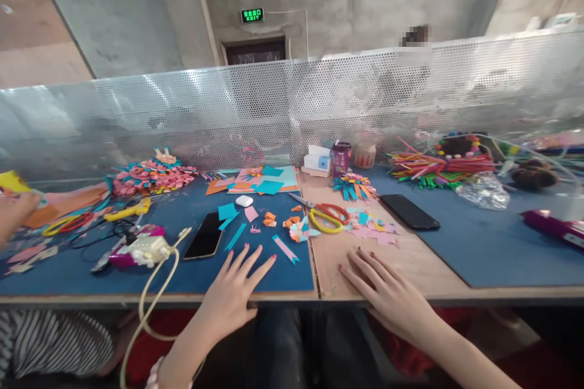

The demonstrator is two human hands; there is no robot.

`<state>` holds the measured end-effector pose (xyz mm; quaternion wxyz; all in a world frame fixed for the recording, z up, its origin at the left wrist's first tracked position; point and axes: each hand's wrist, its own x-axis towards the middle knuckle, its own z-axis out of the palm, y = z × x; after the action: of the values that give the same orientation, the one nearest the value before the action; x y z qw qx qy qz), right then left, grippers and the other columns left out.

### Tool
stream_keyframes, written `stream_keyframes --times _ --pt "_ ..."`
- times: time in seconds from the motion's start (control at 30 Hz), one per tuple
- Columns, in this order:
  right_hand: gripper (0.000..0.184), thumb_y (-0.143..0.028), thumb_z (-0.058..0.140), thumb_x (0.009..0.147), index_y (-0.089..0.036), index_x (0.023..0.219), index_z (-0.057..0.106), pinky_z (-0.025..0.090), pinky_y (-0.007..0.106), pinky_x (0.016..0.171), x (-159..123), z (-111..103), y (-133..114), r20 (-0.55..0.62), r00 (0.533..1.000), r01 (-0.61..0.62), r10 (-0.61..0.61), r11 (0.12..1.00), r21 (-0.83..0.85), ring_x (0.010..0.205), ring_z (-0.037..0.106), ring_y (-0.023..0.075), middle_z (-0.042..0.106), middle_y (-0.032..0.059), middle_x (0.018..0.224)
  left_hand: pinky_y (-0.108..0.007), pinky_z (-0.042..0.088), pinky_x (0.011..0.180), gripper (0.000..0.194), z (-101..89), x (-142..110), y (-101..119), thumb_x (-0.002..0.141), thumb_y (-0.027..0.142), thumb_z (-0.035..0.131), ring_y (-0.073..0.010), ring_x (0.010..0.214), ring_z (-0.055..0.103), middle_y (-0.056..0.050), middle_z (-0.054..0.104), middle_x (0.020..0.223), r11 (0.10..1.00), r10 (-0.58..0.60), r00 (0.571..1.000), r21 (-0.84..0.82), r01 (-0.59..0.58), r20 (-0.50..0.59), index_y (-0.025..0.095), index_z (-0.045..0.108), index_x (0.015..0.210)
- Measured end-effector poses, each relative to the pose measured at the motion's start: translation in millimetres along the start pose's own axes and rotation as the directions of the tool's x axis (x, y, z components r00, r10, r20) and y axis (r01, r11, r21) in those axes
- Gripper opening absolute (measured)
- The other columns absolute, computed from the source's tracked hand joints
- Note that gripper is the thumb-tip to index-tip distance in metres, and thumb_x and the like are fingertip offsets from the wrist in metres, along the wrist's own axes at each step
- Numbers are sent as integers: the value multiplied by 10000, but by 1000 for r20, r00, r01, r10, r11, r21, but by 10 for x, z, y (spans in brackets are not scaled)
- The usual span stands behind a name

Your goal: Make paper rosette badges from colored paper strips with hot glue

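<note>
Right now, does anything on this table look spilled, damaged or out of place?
No spill or damage stands out. The oddest thing is the cream cable, looping over the front edge of the table left of the left hand, where it could snag. Paper scraps lie strewn loosely near the right hand, which looks untidy.

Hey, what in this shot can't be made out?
All in the head view:
Palms of the left hand and right hand: turned down, hidden by the hands themselves.
Neighbour's hand: blurred, cut off by the left edge.
Purple object: its far end, cut off by the right edge.
Purple cup: lettering too small to read.
Metal screen: detail behind it, obscured by its mesh.
</note>
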<state>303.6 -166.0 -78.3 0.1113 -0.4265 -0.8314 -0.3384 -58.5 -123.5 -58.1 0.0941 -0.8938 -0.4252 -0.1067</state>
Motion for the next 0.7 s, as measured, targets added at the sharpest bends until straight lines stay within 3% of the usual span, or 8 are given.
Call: stream_keyframes --times 0.17,0.37,0.47,0.53,0.6,0.63,0.7 --pt "799 -248 687 642 -207 1391 413 468 481 970 13 -45 -4 -12 1000 11 -11 1000 16 1252 466 355 500 158 1376 -634 177 1089 1029 -10 0 -20 643 187 655 -378 1414 149 -33 175 1550 999 17 999 -30 -17 31 400 92 1478" --pt "718 -559 726 625 -214 1234 567 551 451 771 304 -185 97 29 999 38 -43 990 135 1007 612 341 655 141 1125 -576 269 1072 877 -286 49 -67 693 589 663 -363 1378 277 -43 298 1507 976 35 994 -217 -12 106 410 250 1445" --pt "766 -677 756 494 -226 1100 629 563 396 628 503 -196 131 84 992 80 -97 980 185 799 652 290 689 95 929 -460 357 1043 698 -438 161 -216 761 605 597 -304 1314 418 -22 455 1419 951 -19 982 -299 76 190 413 375 1394" --pt "858 -723 757 405 -222 1090 633 557 385 581 570 -152 115 72 990 109 -123 980 164 735 654 284 691 99 891 -373 430 967 591 -540 289 -501 812 575 557 -256 1193 553 -9 569 1318 931 -86 965 -324 166 249 422 418 1365" --pt "887 -725 755 394 -210 1104 627 550 382 556 570 -80 81 4 989 144 -145 984 101 741 660 302 694 131 905 -320 477 857 520 -666 445 -968 845 536 535 -231 1018 654 -24 666 1176 909 -236 942 -290 300 238 384 467 1338" --pt "868 -720 747 420 -208 1110 623 546 383 553 551 -41 65 -31 987 156 -155 985 72 763 663 316 695 147 922 -309 478 837 482 -741 522 -1251 844 506 554 -234 988 662 -41 688 1128 893 -344 921 -239 380 182 330 530 1292" --pt "772 -706 706 507 -217 1099 621 542 389 559 495 22 47 -86 982 170 -166 984 43 810 665 334 695 162 953 -295 474 829 399 -909 648 -1833 791 426 658 -239 951 664 -72 722 1007 827 -552 834 -125 548 3 204 645 1121"
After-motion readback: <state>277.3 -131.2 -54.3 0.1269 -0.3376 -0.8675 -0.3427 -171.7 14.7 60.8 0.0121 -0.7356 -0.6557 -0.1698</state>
